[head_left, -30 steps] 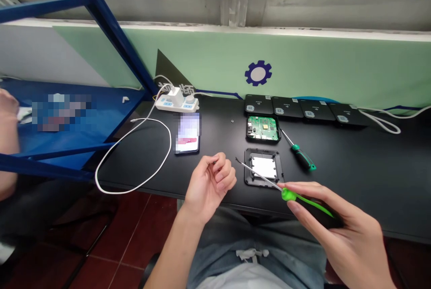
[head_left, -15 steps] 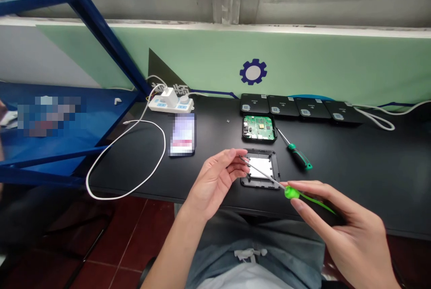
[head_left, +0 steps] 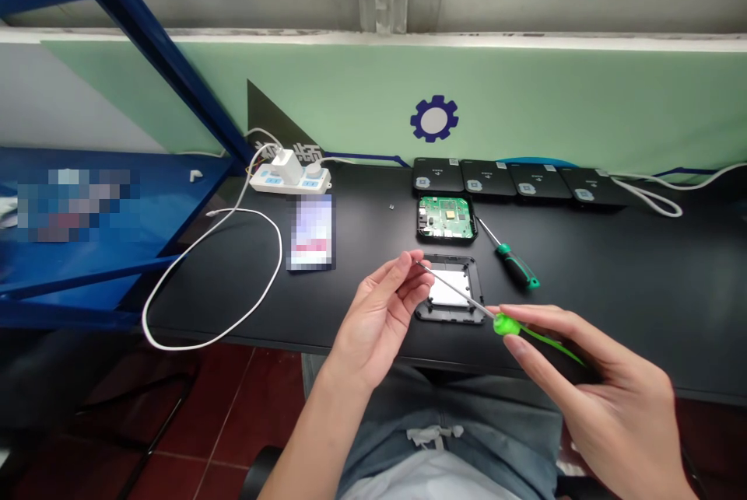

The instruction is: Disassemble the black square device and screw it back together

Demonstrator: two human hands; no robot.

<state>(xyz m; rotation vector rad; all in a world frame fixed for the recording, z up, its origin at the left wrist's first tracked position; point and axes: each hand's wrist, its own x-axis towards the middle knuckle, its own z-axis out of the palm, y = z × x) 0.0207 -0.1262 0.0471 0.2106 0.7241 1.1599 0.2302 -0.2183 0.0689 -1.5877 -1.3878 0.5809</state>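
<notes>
My right hand (head_left: pixel 618 399) is closed round the bright green and black handle of a screwdriver (head_left: pixel 458 292). Its thin metal shaft points up and left. At the far end of that shaft, my left hand (head_left: pixel 382 321) has thumb and forefinger pinched by the tip; whatever small thing is between them is hidden. Below the shaft lies a black plastic cover (head_left: pixel 478 313) with a white pad (head_left: pixel 447 288) inside. Just behind it sits an opened black case (head_left: pixel 447 240) holding a green circuit board (head_left: pixel 435 214).
A second screwdriver (head_left: pixel 513 263) lies right of the opened case. Several black boxes (head_left: pixel 484 177) line the wall. Left are a tiny screw-like piece (head_left: pixel 391 206), a phone (head_left: pixel 311 232), a power strip (head_left: pixel 292 180) and a looped white cable (head_left: pixel 280 247). A blue frame (head_left: pixel 145 41) rises at left.
The left fingertips have closed further at the screwdriver tip, and that hand has moved slightly. My right hand keeps its grip on the handle. The whole view has shifted a little.
</notes>
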